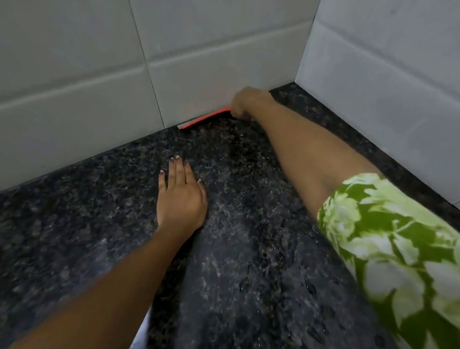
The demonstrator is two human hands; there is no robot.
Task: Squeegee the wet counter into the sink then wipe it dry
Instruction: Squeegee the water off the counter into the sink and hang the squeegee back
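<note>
Hands on wet counter

We see a counter of dark speckled stone, polished and shiny with wet. The wall tiles look smooth, pale and softly glossy. Our sleeve is green leaf-printed cloth, matt.

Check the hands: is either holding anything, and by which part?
The right hand grips the red squeegee at its right end, against the wall; the exact part is hidden. The left hand lies flat on the counter, holding nothing.
</note>
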